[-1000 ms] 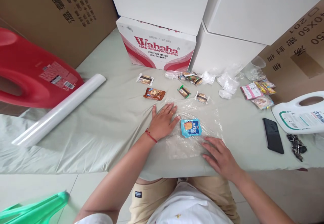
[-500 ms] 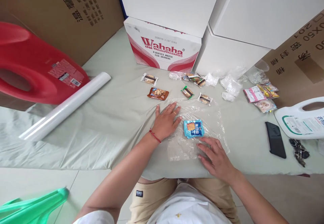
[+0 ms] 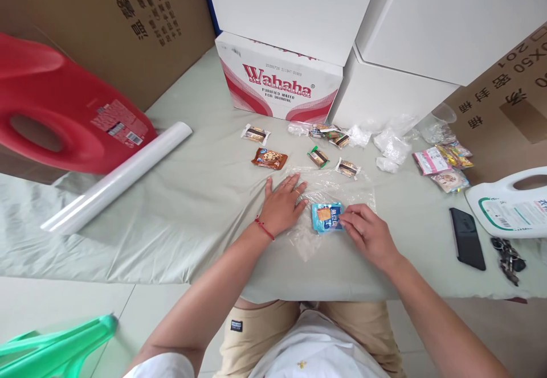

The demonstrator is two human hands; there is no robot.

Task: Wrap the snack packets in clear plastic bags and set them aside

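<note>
A blue snack packet lies flat on a sheet of clear plastic film on the cloth-covered table. My left hand rests flat, fingers spread, on the film's left side, just left of the packet. At the packet's right edge, my right hand has its fingertips pinched together on the film, whose lower right part is drawn up over the packet. Beyond the film lie a brown cookie packet, a green-ended wrapped biscuit and two clear-wrapped biscuits.
A roll of plastic film and a big red jug stand at left. White boxes and a Wahaha carton line the back. At right are snack packs, a phone, keys and a white jug.
My right hand has moved up to the packet's right edge and closed its fingers, bringing the film's lower right corner up with it. My left hand stays put.
</note>
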